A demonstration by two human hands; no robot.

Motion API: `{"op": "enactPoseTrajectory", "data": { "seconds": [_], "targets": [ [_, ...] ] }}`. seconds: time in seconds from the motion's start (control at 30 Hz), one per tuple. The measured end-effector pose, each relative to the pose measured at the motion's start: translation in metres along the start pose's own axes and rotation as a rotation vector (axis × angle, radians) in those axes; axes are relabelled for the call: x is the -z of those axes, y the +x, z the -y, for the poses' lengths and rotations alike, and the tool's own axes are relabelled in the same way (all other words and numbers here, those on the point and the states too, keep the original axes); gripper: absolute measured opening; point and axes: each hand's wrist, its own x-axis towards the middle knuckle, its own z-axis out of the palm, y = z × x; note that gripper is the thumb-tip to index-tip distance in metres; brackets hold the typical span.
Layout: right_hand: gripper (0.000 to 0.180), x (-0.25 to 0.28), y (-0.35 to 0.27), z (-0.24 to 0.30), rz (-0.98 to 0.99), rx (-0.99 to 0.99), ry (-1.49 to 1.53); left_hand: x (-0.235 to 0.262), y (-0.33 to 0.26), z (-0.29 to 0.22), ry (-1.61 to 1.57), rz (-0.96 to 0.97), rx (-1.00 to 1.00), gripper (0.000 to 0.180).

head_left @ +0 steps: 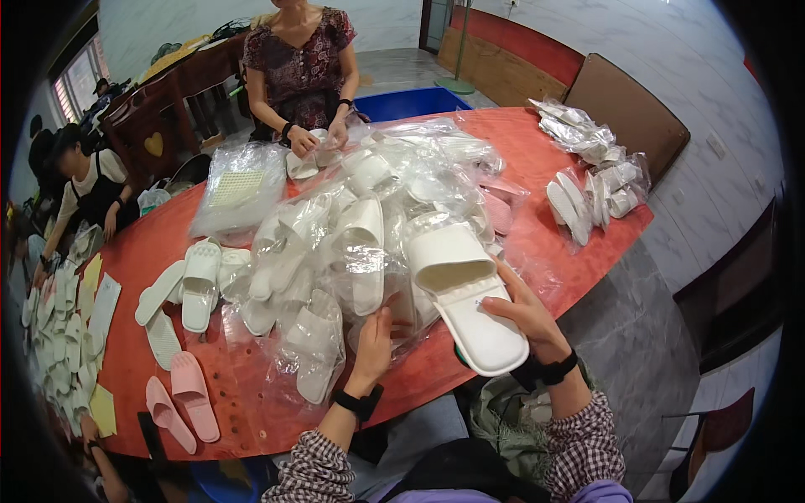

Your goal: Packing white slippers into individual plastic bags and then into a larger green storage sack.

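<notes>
At six o'clock on the red worktop (151, 251), our right hand (524, 314) grips a white slipper (461, 293); left hand (375, 335) pinches plastic wrap (335, 277). Bagged pairs (587, 184) at two o'clock look finished; most remains.

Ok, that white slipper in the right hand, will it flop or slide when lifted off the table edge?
The white slipper probably stays fairly stiff: its sole juts past the red table edge without drooping. It looks light, moulded foam by its thick, smooth shape. The right hand steadies it from the side; the smooth surface may be slightly slippery.
</notes>
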Motion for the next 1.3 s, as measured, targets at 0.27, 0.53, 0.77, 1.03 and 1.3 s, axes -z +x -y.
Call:
{"op": "enactPoseTrajectory", "data": {
  "seconds": [0.27,0.53,0.77,1.03,1.3],
  "targets": [
    [0.082,-0.004,-0.059,0.031,-0.061,0.048,0.008,0.021,0.001,0.003,-0.063,-0.033,0.087,0.042],
    [0.094,-0.062,-0.129,0.053,-0.153,0.225,0.031,-0.002,-0.052,0.037,-0.113,-0.025,0.164,0.065],
    [0.082,-0.031,-0.194,0.046,-0.274,0.482,-0.253,-0.013,-0.132,-0.028,-0.589,0.559,0.129,0.095],
    [0.094,-0.041,-0.182,0.008,-0.1,0.509,-0.152,0.009,-0.198,-0.057,-0.684,0.251,-0.109,0.073],
    [0.067,-0.181,-0.101,-0.094,0.097,0.268,-0.034,0.122,-0.22,-0.046,-0.716,-0.465,-0.217,0.05]
  ]
}}
